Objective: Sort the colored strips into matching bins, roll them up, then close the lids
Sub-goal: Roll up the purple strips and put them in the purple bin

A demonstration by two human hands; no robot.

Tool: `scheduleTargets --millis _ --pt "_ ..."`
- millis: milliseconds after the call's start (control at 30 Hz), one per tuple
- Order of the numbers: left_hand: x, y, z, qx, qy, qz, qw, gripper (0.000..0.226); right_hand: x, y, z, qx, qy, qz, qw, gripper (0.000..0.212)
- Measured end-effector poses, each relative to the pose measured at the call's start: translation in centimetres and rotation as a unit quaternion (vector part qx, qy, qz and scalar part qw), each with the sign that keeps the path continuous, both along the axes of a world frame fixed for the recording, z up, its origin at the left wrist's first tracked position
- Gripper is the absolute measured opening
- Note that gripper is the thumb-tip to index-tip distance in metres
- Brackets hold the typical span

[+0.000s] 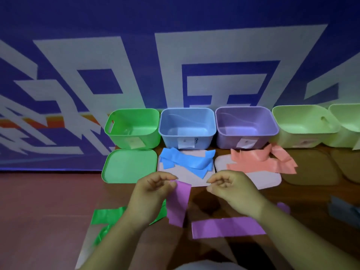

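Observation:
My left hand (153, 189) pinches the top end of a purple strip (178, 203) that hangs down over the table. My right hand (228, 187) hovers beside it with curled fingers and holds nothing. A second purple strip (228, 228) lies flat below my right wrist. Green strips (106, 216) lie at the lower left. Blue strips (185, 161) are piled on a white lid (194, 179); salmon strips (261, 160) cover another white lid (261, 179). At the back stand a green bin (134, 127), a blue bin (188, 126) and a purple bin (246, 125), all uncovered.
A green lid (128, 165) lies in front of the green bin. Two pale green bins (303, 124) stand at the far right, with dark lids (311, 168) in front of them. A blue and white banner hangs behind the bins. The table's left edge runs near the green strips.

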State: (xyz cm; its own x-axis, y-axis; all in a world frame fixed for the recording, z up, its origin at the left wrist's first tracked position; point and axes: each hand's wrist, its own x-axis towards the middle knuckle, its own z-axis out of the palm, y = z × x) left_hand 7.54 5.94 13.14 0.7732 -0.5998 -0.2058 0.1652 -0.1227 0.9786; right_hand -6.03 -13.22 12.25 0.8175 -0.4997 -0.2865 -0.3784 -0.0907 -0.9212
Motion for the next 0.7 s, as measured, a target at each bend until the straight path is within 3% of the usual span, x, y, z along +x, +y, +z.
scheduleTargets --millis 100,200,467,700 --pt "0.2 2.2 -2.5 0.028 0.014 -0.001 0.999 0.003 -0.5 0.4 -4.2 -0.045 0.079 0.031 0.995 0.014" --pt "0.0 3.9 -4.6 0.061 0.027 0.008 0.998 0.015 -0.4 1.2 -8.0 -0.102 0.133 0.074 0.983 0.016" --pt "-1.2 6.9 -7.6 0.097 0.088 0.031 0.991 0.020 1.1 4.4 -15.6 -0.237 0.198 0.262 0.914 0.030" --pt "-0.9 8.2 -8.1 0.087 0.114 0.056 0.988 0.028 1.8 5.1 -17.0 -0.297 0.225 0.298 0.879 0.028"
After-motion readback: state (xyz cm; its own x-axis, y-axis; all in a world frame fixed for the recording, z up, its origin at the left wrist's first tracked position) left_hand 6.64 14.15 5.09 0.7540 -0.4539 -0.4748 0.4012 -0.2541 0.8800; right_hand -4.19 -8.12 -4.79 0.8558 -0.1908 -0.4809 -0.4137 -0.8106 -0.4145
